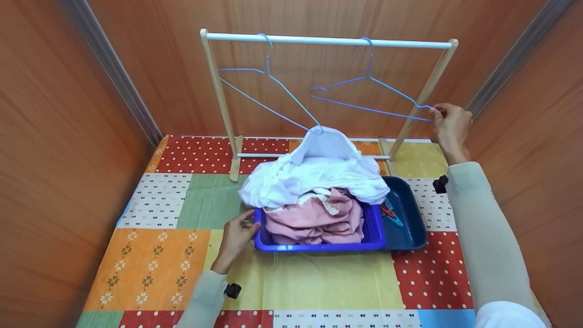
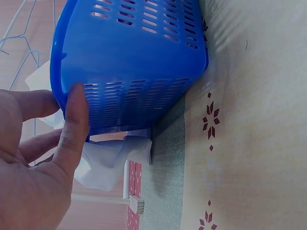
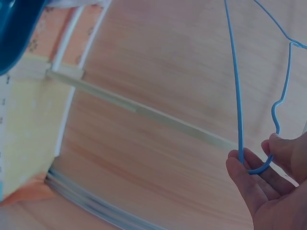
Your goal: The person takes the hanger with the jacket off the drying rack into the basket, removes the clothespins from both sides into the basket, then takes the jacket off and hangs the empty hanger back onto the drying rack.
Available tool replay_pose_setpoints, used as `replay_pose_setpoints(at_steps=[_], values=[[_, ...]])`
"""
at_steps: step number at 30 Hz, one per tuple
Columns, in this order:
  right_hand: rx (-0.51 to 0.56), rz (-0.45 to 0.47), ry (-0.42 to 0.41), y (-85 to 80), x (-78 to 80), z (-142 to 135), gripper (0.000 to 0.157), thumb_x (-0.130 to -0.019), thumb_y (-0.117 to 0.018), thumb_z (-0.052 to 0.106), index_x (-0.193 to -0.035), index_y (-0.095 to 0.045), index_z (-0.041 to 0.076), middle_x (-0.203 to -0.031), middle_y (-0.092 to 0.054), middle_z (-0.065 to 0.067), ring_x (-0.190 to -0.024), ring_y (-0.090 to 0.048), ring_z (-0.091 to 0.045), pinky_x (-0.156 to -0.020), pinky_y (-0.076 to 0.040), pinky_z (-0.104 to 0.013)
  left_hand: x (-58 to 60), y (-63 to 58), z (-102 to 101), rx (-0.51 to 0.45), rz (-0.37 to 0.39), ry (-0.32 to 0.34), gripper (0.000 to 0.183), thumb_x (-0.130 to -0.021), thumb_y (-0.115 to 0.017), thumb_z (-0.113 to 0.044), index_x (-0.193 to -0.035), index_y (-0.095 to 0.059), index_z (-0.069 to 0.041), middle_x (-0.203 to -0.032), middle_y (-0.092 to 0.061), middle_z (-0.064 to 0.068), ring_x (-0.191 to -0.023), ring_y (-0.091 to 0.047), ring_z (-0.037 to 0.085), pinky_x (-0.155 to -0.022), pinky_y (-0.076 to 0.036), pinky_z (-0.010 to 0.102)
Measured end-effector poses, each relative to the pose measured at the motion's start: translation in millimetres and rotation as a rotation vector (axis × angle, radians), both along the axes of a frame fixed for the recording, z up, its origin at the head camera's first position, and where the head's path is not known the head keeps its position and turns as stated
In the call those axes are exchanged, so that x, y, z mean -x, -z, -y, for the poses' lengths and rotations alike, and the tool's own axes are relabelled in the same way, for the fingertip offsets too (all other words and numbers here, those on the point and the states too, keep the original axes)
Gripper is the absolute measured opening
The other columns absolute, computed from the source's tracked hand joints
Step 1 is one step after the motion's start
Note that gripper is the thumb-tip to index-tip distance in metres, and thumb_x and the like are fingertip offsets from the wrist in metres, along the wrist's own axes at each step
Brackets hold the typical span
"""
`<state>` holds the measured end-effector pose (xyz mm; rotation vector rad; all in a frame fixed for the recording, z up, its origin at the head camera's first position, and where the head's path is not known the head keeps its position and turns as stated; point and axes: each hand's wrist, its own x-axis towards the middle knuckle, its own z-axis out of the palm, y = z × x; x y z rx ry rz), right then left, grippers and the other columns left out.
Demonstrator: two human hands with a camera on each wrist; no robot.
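Note:
My left hand (image 1: 236, 238) grips the rim of a purple-blue plastic basket (image 1: 319, 248) at its left side, thumb on the slotted outer wall (image 2: 129, 62) in the left wrist view. Piled in the basket are pink cloth (image 1: 314, 223) and white cloth (image 1: 291, 182), with a stiff white collar-like piece on top. Up at the right, my right hand (image 1: 453, 125) pinches the end of a blue wire hanger (image 1: 378, 110), whose hook hangs on the rack's white bar (image 1: 319, 40). The right wrist view shows thumb and fingers around the hanger's bent end (image 3: 261, 168).
A second blue hanger (image 1: 268, 107) hangs at the left of the bar, its lower corner at the white cloth. A dark blue tray (image 1: 414, 228) with red and blue clothespins (image 1: 391, 215) sits right of the basket. Wooden panels (image 1: 45, 136) enclose the patchwork-patterned tablecloth (image 1: 150, 269).

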<state>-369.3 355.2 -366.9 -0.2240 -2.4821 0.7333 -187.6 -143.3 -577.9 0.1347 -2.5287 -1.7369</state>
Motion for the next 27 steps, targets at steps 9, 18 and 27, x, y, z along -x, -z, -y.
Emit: replay_pose_setpoints(at_steps=[9, 18, 27], values=[[0.01, 0.054, -0.044, 6.6, -0.7, 2.2, 0.035, -0.1, -0.053, 0.03, -0.118, -0.07, 0.004, -0.108, -0.073, -0.018, -0.085, -0.065, -0.024, -0.062, -0.04, -0.016, -1.3, -1.8, 0.3, 0.007, -0.01, 0.003, 0.042, -0.086, -0.071, -0.005, -0.126, -0.063, 0.004, -0.109, -0.072, 0.022, -0.087, -0.072, 0.026, -0.063, -0.058, 0.027], [-0.009, 0.079, -0.099, 6.1, -6.6, 2.8, 0.033, -0.099, -0.055, 0.017, -0.125, -0.064, 0.0, -0.115, -0.069, -0.024, -0.102, -0.067, -0.039, -0.087, -0.051, -0.049, -0.6, -2.3, 0.9, 0.026, -0.034, -0.012, 0.042, -0.084, -0.072, -0.004, -0.125, -0.064, 0.003, -0.109, -0.072, 0.019, -0.084, -0.073, 0.026, -0.063, -0.056, 0.023], [-0.028, -0.033, -0.081, 16.4, -20.8, 4.3, 0.033, -0.094, -0.055, 0.009, -0.126, -0.062, 0.001, -0.118, -0.068, -0.023, -0.107, -0.065, -0.041, -0.094, -0.045, -0.058, -1.0, -3.1, 0.5, 0.032, -0.012, -0.007, 0.043, -0.085, -0.071, -0.005, -0.127, -0.063, 0.004, -0.11, -0.071, 0.02, -0.084, -0.073, 0.025, -0.064, -0.057, 0.025]])
